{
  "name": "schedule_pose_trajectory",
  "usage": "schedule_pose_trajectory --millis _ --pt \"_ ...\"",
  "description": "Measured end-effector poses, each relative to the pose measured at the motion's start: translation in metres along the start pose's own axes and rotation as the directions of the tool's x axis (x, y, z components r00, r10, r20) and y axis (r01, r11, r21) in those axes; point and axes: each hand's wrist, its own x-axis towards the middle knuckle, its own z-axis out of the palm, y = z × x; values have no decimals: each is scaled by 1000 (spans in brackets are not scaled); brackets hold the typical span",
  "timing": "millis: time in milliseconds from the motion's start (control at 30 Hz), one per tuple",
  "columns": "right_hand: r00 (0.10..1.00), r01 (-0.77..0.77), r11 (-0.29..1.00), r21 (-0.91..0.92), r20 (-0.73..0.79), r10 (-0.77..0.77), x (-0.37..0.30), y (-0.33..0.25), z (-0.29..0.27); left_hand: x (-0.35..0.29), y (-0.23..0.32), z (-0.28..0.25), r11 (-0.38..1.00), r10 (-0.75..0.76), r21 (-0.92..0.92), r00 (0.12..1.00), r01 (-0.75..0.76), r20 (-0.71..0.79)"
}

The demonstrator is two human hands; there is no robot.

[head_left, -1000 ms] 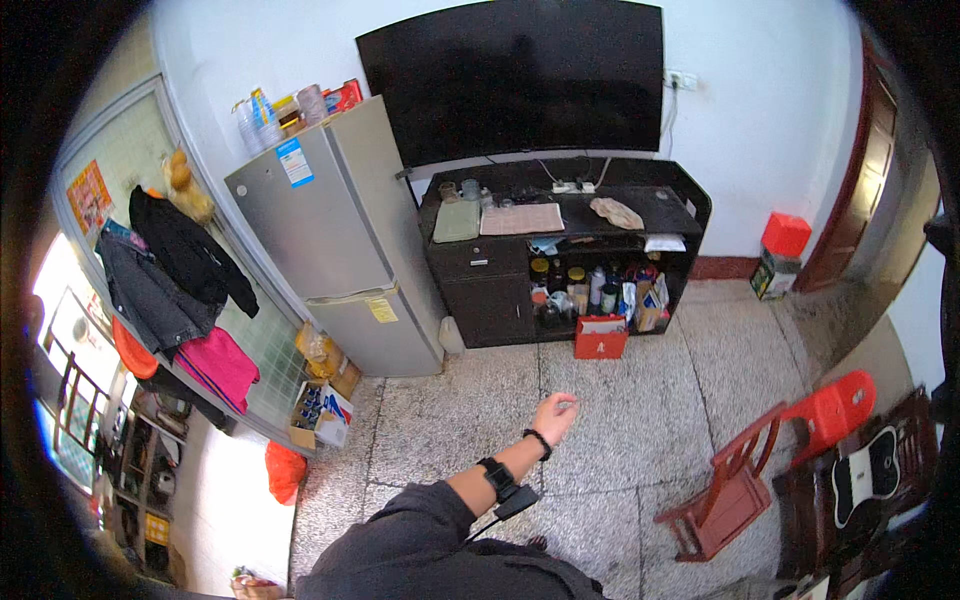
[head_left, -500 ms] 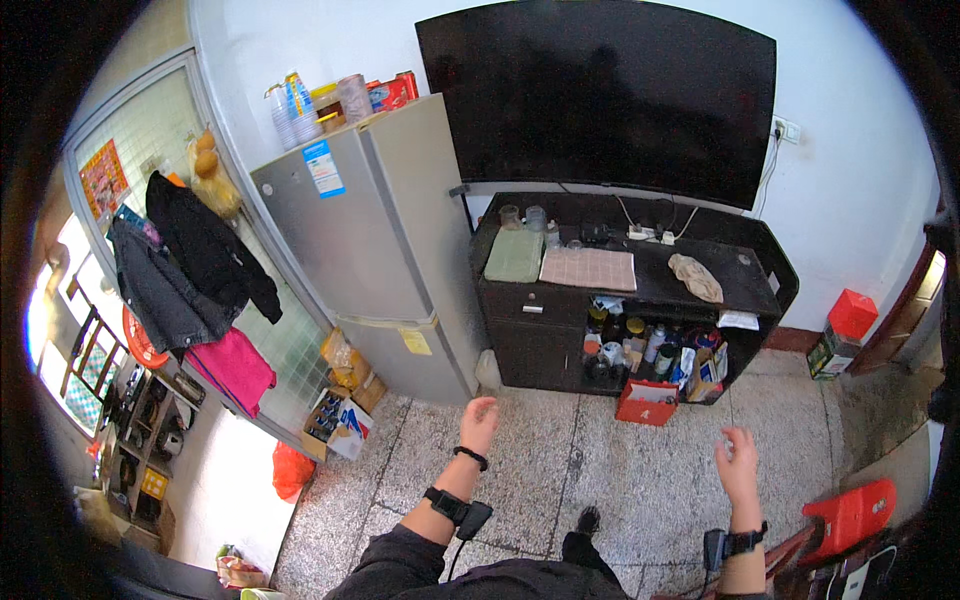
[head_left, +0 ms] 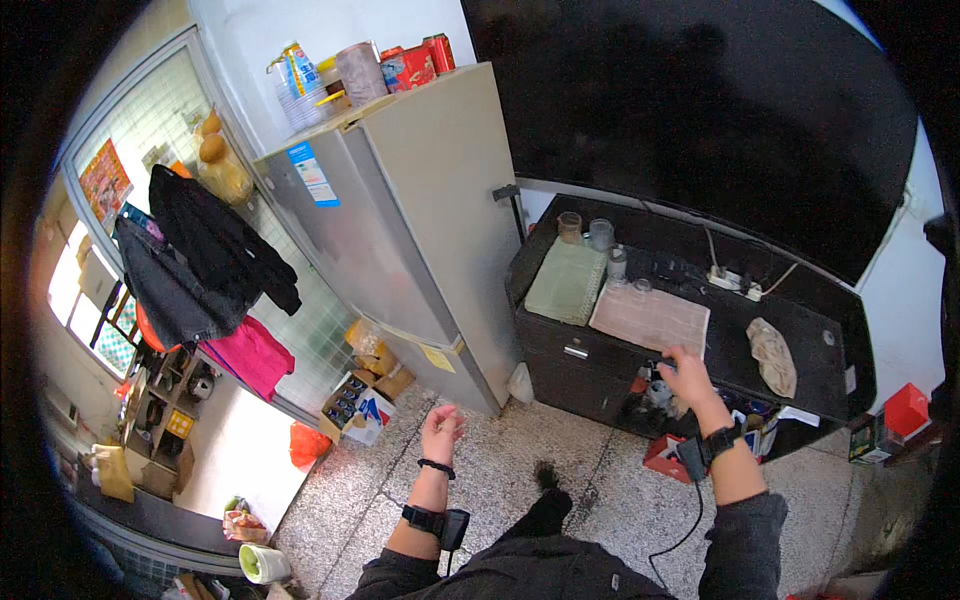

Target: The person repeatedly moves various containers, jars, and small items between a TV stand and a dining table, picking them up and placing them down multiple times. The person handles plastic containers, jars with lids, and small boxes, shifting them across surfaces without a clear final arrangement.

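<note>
My right hand (head_left: 688,377) reaches out over the front edge of the black cabinet (head_left: 655,250), its fingers apart and bare. Just past its fingertips lies a folded pink towel (head_left: 650,318); I cannot tell whether they touch. A folded green cloth (head_left: 566,281) is at the towel's left, and a crumpled beige cloth (head_left: 771,358) lies to the right. Low over the floor, in front of the fridge, my left hand (head_left: 441,435) hangs with loosely bent fingers and nothing visible in it. Both wrists wear black straps with small devices; a cable runs from the right one.
A tall silver fridge (head_left: 425,220) stands left of the cabinet. Several glass cups and jars (head_left: 601,235) and a power strip (head_left: 735,283) sit at the cabinet's back, below a large black television (head_left: 690,120). An open carton (head_left: 357,407) and an orange bag (head_left: 308,443) rest by the doorway.
The view has moved closer to the fridge and cabinet. My right hand has come forward and left, from over the floor to the cabinet's front edge. My left hand stays low.
</note>
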Motion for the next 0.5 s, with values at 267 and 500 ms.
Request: schedule_pose_trajectory --millis 267,500 --pt "988 -155 980 -126 -22 153 180 43 79 137 36 36 989 36 -140 999 -40 -31" --pt "884 -392 850 -353 113 454 272 50 124 194 55 55 999 24 -30 1000 -24 -17"
